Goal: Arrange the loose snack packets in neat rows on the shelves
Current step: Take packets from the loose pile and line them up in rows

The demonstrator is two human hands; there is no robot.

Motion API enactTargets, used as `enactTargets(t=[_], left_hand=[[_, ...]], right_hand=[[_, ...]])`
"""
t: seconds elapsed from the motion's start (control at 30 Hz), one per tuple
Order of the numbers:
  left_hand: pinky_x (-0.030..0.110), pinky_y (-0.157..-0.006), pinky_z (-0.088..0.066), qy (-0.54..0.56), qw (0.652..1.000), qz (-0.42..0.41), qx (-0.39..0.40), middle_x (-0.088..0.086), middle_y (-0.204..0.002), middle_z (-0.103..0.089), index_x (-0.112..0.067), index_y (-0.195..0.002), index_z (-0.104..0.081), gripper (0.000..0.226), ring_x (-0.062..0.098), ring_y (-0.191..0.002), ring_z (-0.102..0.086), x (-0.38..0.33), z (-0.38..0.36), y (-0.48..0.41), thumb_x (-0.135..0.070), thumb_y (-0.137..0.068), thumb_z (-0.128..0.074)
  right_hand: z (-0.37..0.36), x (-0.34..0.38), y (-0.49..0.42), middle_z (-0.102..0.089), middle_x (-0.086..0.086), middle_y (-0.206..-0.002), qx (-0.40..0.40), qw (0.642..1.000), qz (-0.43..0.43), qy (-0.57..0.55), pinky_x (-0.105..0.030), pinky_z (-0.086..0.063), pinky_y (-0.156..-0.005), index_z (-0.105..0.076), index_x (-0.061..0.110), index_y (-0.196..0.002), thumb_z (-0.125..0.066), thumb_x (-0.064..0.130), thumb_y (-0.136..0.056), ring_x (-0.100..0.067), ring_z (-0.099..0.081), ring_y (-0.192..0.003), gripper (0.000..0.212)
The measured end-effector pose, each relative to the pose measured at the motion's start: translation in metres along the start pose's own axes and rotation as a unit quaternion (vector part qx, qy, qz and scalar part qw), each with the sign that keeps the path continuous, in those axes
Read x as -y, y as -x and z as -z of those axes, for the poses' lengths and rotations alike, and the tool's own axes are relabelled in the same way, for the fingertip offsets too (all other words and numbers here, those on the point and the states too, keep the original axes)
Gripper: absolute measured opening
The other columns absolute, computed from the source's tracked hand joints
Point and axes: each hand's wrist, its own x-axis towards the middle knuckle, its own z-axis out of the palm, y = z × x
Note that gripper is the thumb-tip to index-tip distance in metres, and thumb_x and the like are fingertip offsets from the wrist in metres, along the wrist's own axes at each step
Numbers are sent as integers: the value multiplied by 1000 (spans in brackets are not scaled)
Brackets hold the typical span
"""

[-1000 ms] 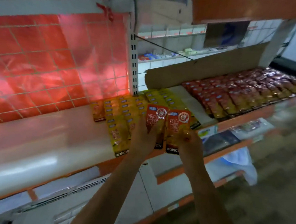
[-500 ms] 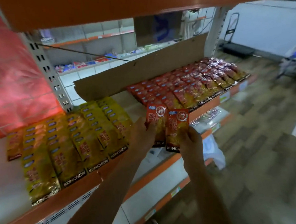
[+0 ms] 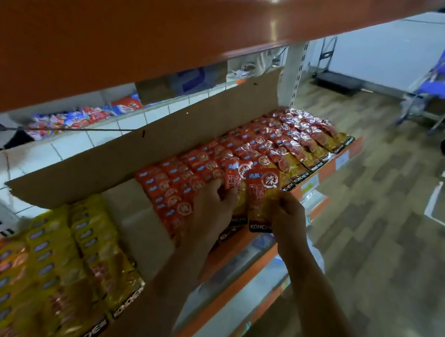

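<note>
Head view: two red snack packets are held just above the front edge of the middle shelf (image 3: 324,175), over the near left corner of the red rows (image 3: 272,143).
Left packet (image 3: 231,178): it is pinched at its lower half by the left hand (image 3: 210,216), with the fingers curled over the face.
Right packet (image 3: 262,196): it is pinched along its right side edge by the right hand (image 3: 289,225) and overlaps the left packet.
Handling: the packets are judged light, thin and floppy. The glossy foil is likely slippery and easily creased.
Where to hold: a side edge or the bottom seam is best taken, so the filled middle is not squeezed.
Long axis: on both packets it runs from the shelf's front edge toward the back, tilted slightly right.
Heading: the black KONCHEW band points at the front edge, the blue-logo end at the back, and the printed face is up.
Match: the same heading is seen in the red rows, whose black bands line the front edge.
Neighbours: yellow packets (image 3: 72,249) are stacked toward the left end. A bare strip of cardboard liner (image 3: 140,214) is left between them and the red rows.
Risk: overlapped rows are judged easy to knock askew when a packet is slid in.
</note>
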Motion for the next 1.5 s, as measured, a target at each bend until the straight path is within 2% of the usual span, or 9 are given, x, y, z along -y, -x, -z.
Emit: enactTargets(t=[0.33,0.6,0.73,0.87,1.0,1.07,1.2,1.33,1.5], left_hand=[[38,-95,-49,-23,996,56,-65,1,-119,-62,-17,-126,-56,39,17,-109,-58,-21,-72,-58,-36,-92,-61],[20,-88,-42,-67,987,80,-122,-1,-126,-61,-22,-138,-44,48,13,-111,-59,-31,-122,-62,-32,-93,-60],[4,-69,-37,-127,976,82,-158,-6,-115,-65,-23,-133,-48,42,1,-88,-58,-36,-135,-59,-31,-94,-60],[11,-69,-39,-132,971,98,-175,-6,-107,-66,-21,-128,-51,38,1,-83,-56,-37,-143,-54,-28,-93,-62],[2,-58,-31,-137,965,119,-190,-16,-91,-57,-18,-128,-51,38,-6,-71,-50,-37,-148,-50,-28,-93,-61],[3,-58,-34,-155,960,126,-194,-15,-87,-57,-17,-128,-51,38,-6,-70,-52,-37,-150,-48,-29,-93,-60],[26,-79,-51,-208,948,138,-198,0,-110,-64,-18,-139,-44,48,15,-97,-61,-37,-155,-47,-34,-95,-55],[31,-95,-44,-280,926,141,-211,4,-129,-56,-16,-139,-46,51,21,-120,-49,-38,-159,-48,-38,-94,-56],[30,-101,-40,-334,909,158,-194,5,-132,-46,-19,-144,-38,62,22,-126,-38,-34,-157,-47,-48,-92,-55]], right_hand=[[31,4,-125,-47,0,-60,70,994,84,29,-21,-31,-47,-55,3,-76,-47,-4,-86,-6,-38,-50,15],[53,-24,-199,-48,-1,-63,121,984,95,90,-24,-32,-48,-52,10,-75,-45,-4,-85,-9,-40,-51,18],[56,-30,-213,-48,-1,-66,168,975,108,99,-20,-34,-45,-49,12,-77,-44,-3,-88,-5,-41,-51,19],[53,-28,-221,-46,1,-67,200,964,143,102,-14,-34,-46,-48,17,-75,-45,-6,-87,0,-43,-52,26],[56,-30,-220,-46,5,-66,222,955,161,111,-12,-34,-43,-49,13,-81,-45,-8,-88,5,-46,-51,23],[58,-31,-220,-47,6,-66,235,945,167,154,-19,-33,-44,-50,11,-89,-46,-4,-90,-1,-47,-54,16],[61,-28,-218,-51,2,-69,241,927,166,232,-24,-27,-47,-53,5,-106,-47,0,-92,-15,-47,-57,17],[60,-25,-211,-63,-18,-93,232,918,166,274,-30,-37,-66,-56,0,-112,-48,-3,-90,-34,-59,-85,23],[60,-33,-204,-55,-18,-115,208,905,177,327,-39,-41,-88,-54,3,-126,-48,-2,-89,-33,-47,-105,38]])
